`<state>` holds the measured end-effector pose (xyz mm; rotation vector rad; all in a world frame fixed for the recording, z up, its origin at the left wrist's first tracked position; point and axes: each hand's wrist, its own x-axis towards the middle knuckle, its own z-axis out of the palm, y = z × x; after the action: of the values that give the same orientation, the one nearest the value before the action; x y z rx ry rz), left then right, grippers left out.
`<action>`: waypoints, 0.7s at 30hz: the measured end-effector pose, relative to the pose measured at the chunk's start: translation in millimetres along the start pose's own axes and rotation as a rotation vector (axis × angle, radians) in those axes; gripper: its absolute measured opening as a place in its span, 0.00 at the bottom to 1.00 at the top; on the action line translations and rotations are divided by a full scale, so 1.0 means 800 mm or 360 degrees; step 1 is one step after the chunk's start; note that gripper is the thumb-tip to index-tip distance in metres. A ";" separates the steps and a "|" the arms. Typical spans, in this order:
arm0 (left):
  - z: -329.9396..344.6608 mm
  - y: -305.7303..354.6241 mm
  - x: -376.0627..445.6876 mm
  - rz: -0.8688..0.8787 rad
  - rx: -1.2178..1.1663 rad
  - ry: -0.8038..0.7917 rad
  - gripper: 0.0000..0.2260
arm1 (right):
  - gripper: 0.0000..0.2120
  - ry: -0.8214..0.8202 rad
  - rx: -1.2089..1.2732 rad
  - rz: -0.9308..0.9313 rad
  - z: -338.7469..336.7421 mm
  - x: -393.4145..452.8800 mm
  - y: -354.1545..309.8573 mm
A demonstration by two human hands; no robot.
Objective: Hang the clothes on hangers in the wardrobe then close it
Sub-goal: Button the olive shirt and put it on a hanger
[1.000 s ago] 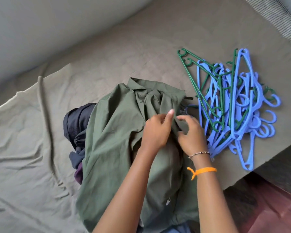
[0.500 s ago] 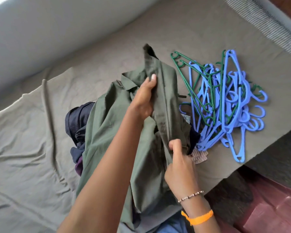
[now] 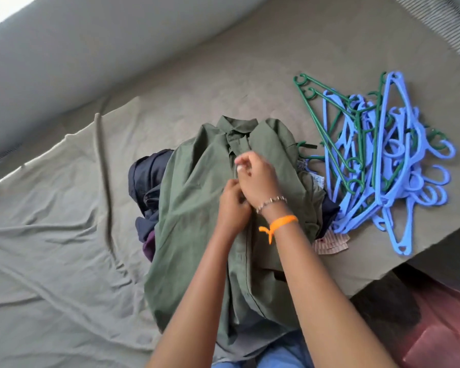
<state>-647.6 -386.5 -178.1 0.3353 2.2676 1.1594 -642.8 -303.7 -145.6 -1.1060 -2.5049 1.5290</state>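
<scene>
An olive green shirt (image 3: 197,208) lies collar-away on top of a clothes pile on the bed. My left hand (image 3: 233,208) and my right hand (image 3: 258,179) meet over the shirt's front placket just below the collar, fingers curled and pinching the fabric there. To the right lies a heap of blue hangers (image 3: 388,166) with a few green hangers (image 3: 327,120) mixed in. Dark navy clothes (image 3: 149,179) stick out from under the shirt on the left. No wardrobe is in view.
The bed is covered by a wrinkled grey-green sheet (image 3: 51,248). A grey wall (image 3: 91,49) runs along the far side. A small striped cloth (image 3: 329,241) lies near the bed's front edge. Reddish floor (image 3: 436,335) shows at the lower right.
The shirt, lifted up by my left hand half a second ago, now lies flat again with its collar showing. Both hands have come together at the placket.
</scene>
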 end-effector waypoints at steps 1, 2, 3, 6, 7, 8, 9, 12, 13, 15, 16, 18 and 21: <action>0.004 -0.001 -0.006 0.0065 0.0041 -0.0003 0.11 | 0.08 -0.0042 0.0017 -0.0003 0.011 0.020 0.000; 0.006 -0.003 -0.009 0.0110 0.0086 0.0029 0.13 | 0.11 -0.0119 -0.0040 -0.0003 0.022 0.039 0.006; 0.007 -0.006 -0.011 0.0115 0.0116 0.0099 0.14 | 0.16 -0.0196 -0.0154 0.0015 0.030 0.054 0.017; -0.008 -0.025 -0.008 -0.0082 0.0162 0.0358 0.14 | 0.26 -0.0218 -0.0491 0.0118 0.042 0.071 0.054; -0.012 -0.034 -0.005 -0.0138 0.0209 0.0362 0.12 | 0.27 -0.0149 -0.0493 0.0132 0.043 0.070 0.065; -0.016 -0.041 -0.004 -0.0197 0.0264 0.0327 0.12 | 0.27 -0.0067 -0.0413 0.0135 0.043 0.068 0.075; -0.019 -0.048 -0.002 -0.0244 0.0309 0.0290 0.14 | 0.25 0.0020 -0.0247 0.0147 0.041 0.066 0.083; -0.020 -0.055 0.004 -0.0331 0.0442 0.0275 0.17 | 0.13 0.0180 0.0458 0.0362 0.029 0.058 0.102; -0.019 -0.053 0.006 -0.0298 0.0483 0.0306 0.16 | 0.10 0.0206 0.0666 0.0430 0.026 0.058 0.108; -0.015 -0.043 0.011 -0.0146 0.0427 0.0398 0.13 | 0.11 0.0284 0.1050 0.0510 0.018 0.058 0.114; -0.012 -0.036 0.015 -0.0073 0.0354 0.0418 0.11 | 0.13 0.0338 0.1249 0.0563 0.014 0.057 0.112; -0.006 -0.028 0.021 -0.0006 0.0293 0.0328 0.11 | 0.17 0.0450 0.1582 0.0665 0.007 0.052 0.109; -0.004 -0.027 0.027 -0.0027 0.0427 0.0124 0.17 | 0.14 0.0536 0.1494 0.0644 0.004 0.040 0.110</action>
<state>-666.0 -391.9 -202.1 0.3785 2.4943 0.8733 -618.3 -264.1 -227.1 -1.4967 -1.1206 2.0182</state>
